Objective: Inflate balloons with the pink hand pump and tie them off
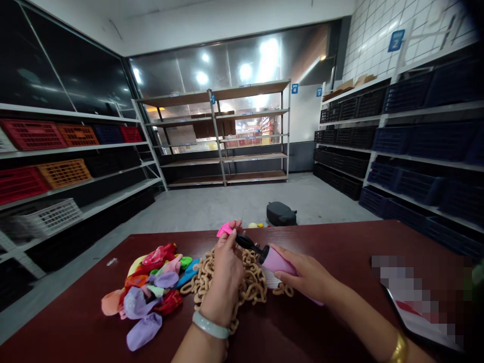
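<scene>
Pink balloon (224,230) first: where is it?

Above the far edge of the table (340,242), at the tip of the pump's black nozzle. It is limp, not blown up.

Who has hold of it?

The left hand (227,267). Its fingers are pinched shut on the pink balloon, right at the nozzle tip. The back of that hand faces the camera, and a pale bangle sits on the wrist.

And the other hand?

The right hand (306,275) is wrapped around the pink body of the pump (278,262), closed on it from the right. The pump lies tilted, nozzle pointing up and left toward the left hand. A gold bangle shows on that wrist.

So the two hands are close?

Near each other, joined only through the pump; they do not touch.

What lies under them?

A beige chain (253,287) of thick links, heaped on the table just below both hands. The left wrist lies over it.

Anything beside it?

A pile of flat balloons (155,287) to its left: purple, red, green, blue, orange, yellow. The pile touches the chain's left side.

Beyond the table?

A black bag (280,214) on the grey floor, and shelves with plastic baskets along both walls.
</scene>
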Motion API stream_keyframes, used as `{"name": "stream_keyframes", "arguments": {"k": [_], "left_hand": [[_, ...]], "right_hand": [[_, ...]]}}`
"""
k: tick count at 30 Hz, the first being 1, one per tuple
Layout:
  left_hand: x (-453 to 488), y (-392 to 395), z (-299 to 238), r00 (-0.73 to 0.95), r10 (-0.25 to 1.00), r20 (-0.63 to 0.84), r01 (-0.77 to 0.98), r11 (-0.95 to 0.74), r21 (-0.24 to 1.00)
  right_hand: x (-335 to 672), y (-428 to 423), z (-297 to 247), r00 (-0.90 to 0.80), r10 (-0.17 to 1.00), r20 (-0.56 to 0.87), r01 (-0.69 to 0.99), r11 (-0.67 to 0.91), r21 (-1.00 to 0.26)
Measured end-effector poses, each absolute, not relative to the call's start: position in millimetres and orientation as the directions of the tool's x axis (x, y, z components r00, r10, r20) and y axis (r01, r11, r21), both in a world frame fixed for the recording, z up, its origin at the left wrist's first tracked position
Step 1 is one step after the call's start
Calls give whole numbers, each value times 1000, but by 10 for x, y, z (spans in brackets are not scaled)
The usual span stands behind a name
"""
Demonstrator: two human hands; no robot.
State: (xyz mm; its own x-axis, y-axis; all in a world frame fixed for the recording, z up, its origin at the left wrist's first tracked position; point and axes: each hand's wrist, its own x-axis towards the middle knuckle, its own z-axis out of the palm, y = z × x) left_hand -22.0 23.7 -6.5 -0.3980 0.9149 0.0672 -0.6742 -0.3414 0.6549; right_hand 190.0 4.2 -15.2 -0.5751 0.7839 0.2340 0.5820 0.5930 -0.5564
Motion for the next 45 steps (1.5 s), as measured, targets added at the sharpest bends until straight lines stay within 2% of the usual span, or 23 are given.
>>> {"name": "stream_keyframes", "arguments": {"k": [6, 13, 17, 21, 27, 39, 45], "left_hand": [[-260, 191, 51, -373, 928, -2, -757, -303, 578], [-265, 157, 87, -474, 880, -33, -716, -363, 596], [-249, 163, 53, -480, 877, 9, -717, -399, 571], [-225, 153, 50, -583, 808, 85, -611, -505, 610], [-248, 162, 40, -674, 728, 128, -500, -576, 647], [-233, 149, 18, -662, 741, 115, -521, -565, 640], [-199, 154, -7, -569, 814, 117, -604, -510, 612]], "right_hand": [[1878, -11, -77, -577, 788, 216, 596, 587, -548], [1853, -47, -37, -591, 781, 204, 588, 590, -553], [1836, -64, -33, -599, 773, 209, 575, 597, -559], [1821, -90, -14, -606, 763, 225, 559, 609, -562], [1791, -131, 16, -599, 768, 227, 568, 607, -556], [1723, -107, -117, -539, 804, 251, 601, 576, -555], [1743, -87, -150, -535, 799, 275, 608, 589, -532]]}}
